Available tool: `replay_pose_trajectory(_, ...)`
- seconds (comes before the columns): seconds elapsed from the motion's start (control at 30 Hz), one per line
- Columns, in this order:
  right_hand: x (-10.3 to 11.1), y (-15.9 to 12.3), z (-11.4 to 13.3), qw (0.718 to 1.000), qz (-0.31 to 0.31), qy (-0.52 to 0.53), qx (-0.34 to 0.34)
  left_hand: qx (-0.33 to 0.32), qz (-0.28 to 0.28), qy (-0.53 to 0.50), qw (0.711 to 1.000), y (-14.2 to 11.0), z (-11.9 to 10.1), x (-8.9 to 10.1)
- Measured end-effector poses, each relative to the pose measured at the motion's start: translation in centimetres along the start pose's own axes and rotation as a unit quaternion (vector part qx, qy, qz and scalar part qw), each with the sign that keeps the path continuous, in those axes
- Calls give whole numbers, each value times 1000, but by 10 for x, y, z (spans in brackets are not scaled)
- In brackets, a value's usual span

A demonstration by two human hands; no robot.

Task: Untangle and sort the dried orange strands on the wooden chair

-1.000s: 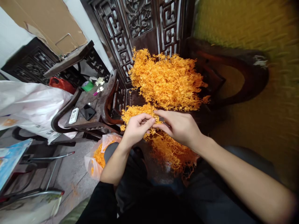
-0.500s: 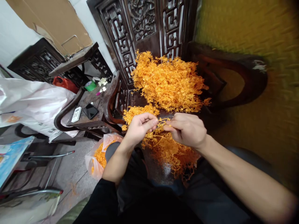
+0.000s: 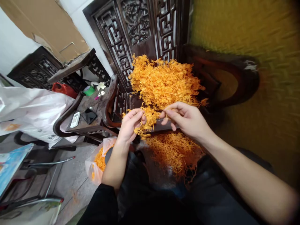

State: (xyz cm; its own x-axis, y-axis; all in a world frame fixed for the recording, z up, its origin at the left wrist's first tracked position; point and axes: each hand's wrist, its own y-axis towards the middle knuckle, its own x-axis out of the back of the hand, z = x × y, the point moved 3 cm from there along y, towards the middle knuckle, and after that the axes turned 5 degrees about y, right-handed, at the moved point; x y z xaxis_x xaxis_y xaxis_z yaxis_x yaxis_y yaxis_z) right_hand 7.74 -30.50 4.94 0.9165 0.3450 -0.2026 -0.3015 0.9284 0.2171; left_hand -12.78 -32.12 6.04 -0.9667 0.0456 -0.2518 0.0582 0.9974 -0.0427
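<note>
My left hand (image 3: 130,123) is closed, pinching an orange plastic flower sprig (image 3: 146,123) whose thin branches stick out beyond the fingertips. A short way to the right is my right hand (image 3: 181,115), thumb and forefinger pressed together and the other fingers loosely curled. What it pinches, if anything, is too small to name. Behind both hands a large heap of orange sprigs (image 3: 164,82) lies on the dark wooden chair seat. Below the hands, between the knees, spreads a pile of thin bare orange stems (image 3: 174,150).
On the left, a plastic bag (image 3: 90,167) contains orange pieces (image 3: 100,160). A side table (image 3: 99,109) bears a phone (image 3: 89,115), a white remote (image 3: 75,120), a green-rimmed roll (image 3: 89,90) and white flowers (image 3: 101,86). The carved chair back (image 3: 138,25) rises behind the heap.
My hands have drawn apart; the right moved slightly up and its fingers loosened. The sprig between them now hangs from my left hand. The view has shifted slightly.
</note>
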Motion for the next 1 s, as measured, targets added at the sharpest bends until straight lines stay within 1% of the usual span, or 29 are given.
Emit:
replay_pose_trajectory(0.03,-2,3,-4,1000,8,13,-17,1,5,-2,1000,-1,0,-3)
replay_pose_trajectory(0.07,-4,5,-7,1000,7,8,-18,1,9,0,1000,-2,0,-5)
replay_pose_trajectory(0.17,-13,5,-8,997,17,-77,9,2,23,19,1000,-4,2,-13)
replay_pose_trajectory(0.23,-15,5,-6,990,22,-137,37,-1,16,34,999,-3,3,-15)
replay_pose_trajectory(0.27,-12,6,-3,985,-4,-159,60,-3,6,36,999,-3,3,-14)
replay_pose_trajectory(0.3,-6,7,-1,979,-51,-178,88,-8,-4,31,999,-2,2,-13)
replay_pose_trajectory(0.37,11,10,4,958,-166,-191,137,-16,-16,9,1000,1,1,-10)
replay_pose_trajectory(0.4,18,11,5,951,-204,-179,148,-16,-14,-3,1000,3,1,-8)
replay_pose_trajectory(0.43,22,13,4,953,-216,-156,146,-13,-9,-11,1000,4,1,-8)
replay_pose_trajectory(0.47,23,14,3,962,-199,-130,131,-10,-5,-15,1000,5,2,-8)
replay_pose_trajectory(0.53,14,14,-1,986,-107,-97,78,5,2,-7,1000,5,5,-10)
replay_pose_trajectory(0.6,1,12,-4,993,-5,-113,42,18,7,13,1000,3,7,-15)
replay_pose_trajectory(0.63,-3,10,-4,990,21,-135,43,17,4,24,1000,2,7,-16)
replay_pose_trajectory(0.67,-2,10,-3,986,16,-157,56,12,-1,32,999,0,6,-18)
replay_pose_trajectory(0.7,2,10,-1,982,-17,-171,78,-1,-10,34,999,-2,3,-18)
replay_pose_trajectory(0.73,8,11,2,978,-66,-172,102,-20,-22,29,999,-4,-1,-18)
replay_pose_trajectory(0.77,15,12,4,974,-114,-155,118,-37,-31,22,999,-7,-5,-17)
replay_pose_trajectory(0.8,21,13,5,976,-141,-119,116,-47,-36,16,998,-8,-8,-17)
replay_pose_trajectory(0.83,24,15,5,983,-137,-70,96,-47,-34,10,998,-9,-10,-17)
replay_pose_trajectory(0.87,23,16,4,993,-103,-18,62,-40,-28,8,999,-10,-11,-18)
replay_pose_trajectory(0.93,12,15,3,999,10,52,-6,-19,-10,15,1000,-10,-8,-21)
replay_pose_trajectory(0.97,6,13,3,997,61,51,-22,-12,-1,21,1000,-9,-6,-23)
replay_pose_trajectory(1.0,0,11,3,995,93,27,-22,-11,6,28,1000,-8,-3,-24)
